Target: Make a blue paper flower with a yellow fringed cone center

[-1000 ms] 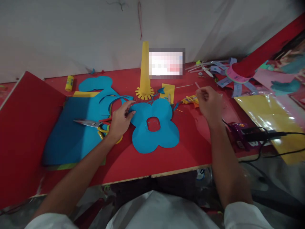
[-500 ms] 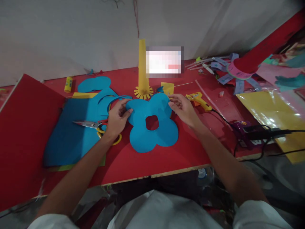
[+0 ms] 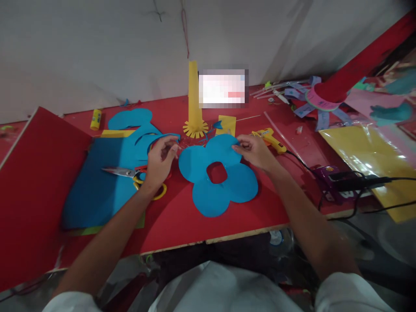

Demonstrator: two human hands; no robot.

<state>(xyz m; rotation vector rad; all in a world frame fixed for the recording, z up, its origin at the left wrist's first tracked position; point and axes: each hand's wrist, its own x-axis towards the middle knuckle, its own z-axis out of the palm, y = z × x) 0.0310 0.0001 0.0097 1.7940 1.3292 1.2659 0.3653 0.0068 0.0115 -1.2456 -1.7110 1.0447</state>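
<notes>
A blue paper flower [image 3: 211, 199] with rounded petals and a hole in its middle is over the red tabletop. My right hand [image 3: 253, 151] pinches the edge of its upper right petal. Left of the flower, my left hand [image 3: 162, 160] is open, thumb and fingers apart, not touching it. Scissors [image 3: 118, 171] with red and yellow handles lie beside and partly behind my left hand, on blue paper [image 3: 94, 186]. Behind the flower stands a yellow paper tube [image 3: 195, 97] with a fringed base. A yellow hot glue gun [image 3: 274, 141] lies beyond my right hand.
A glue stick [image 3: 95, 119] and blue paper offcuts [image 3: 130, 118] lie at the back left. A red board [image 3: 35, 195] stands at the left. On the right are a purple box [image 3: 328, 177] with black cables and a yellow sheet [image 3: 344, 147] in plastic. A blurred bright screen [image 3: 222, 89] stands behind.
The blue paper flower has shifted right and turned slightly in my right hand. My left hand has come off its left petal. The view has tilted up a little.
</notes>
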